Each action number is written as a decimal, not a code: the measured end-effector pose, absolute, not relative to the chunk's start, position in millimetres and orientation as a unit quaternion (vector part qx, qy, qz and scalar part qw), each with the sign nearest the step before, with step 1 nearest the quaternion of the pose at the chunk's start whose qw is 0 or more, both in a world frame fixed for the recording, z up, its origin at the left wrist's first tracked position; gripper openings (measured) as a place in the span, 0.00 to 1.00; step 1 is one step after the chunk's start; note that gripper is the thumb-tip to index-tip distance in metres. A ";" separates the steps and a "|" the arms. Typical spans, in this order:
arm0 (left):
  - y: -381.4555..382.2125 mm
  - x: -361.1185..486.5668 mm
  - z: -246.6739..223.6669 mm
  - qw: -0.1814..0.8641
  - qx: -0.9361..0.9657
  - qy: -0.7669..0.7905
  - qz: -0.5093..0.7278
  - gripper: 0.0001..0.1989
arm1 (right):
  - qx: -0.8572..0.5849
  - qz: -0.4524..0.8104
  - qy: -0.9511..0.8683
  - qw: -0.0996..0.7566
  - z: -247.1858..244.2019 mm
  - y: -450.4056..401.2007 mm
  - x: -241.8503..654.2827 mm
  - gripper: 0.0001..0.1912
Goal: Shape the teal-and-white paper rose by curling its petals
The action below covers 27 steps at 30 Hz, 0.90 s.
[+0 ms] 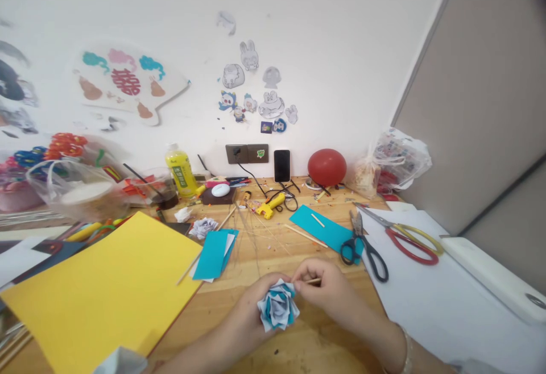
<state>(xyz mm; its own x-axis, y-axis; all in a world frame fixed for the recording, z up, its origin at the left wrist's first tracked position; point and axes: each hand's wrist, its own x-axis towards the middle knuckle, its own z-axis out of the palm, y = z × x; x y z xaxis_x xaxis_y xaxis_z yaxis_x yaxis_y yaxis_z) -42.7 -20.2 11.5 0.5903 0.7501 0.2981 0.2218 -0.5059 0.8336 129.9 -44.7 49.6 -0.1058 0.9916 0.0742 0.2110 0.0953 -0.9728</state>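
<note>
A blue-and-white paper flower faces up at me near the front of the table. My left hand is closed around it from the left; most of those fingers are hidden behind the petals. Just to the right, my right hand pinches a short thin wooden stick, its fingertips at the flower's edge. Whether the stick touches the flower, I cannot tell. Folded blue paper pieces lie beyond my left hand. Black-handled scissors rest past my right hand, partly on a blue paper strip.
Yellow paper covers the left side. A yellow glue gun, a crumpled paper flower and a drink bottle stand or lie farther back. Near the wall are a phone and red balloon. Red-and-yellow-handled scissors lie on white paper.
</note>
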 end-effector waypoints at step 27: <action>-19.2 -41.3 9.0 0.410 0.785 0.332 0.324 0.19 | -0.479 0.481 -0.595 0.431 36.3 -37.3 130.1 0.08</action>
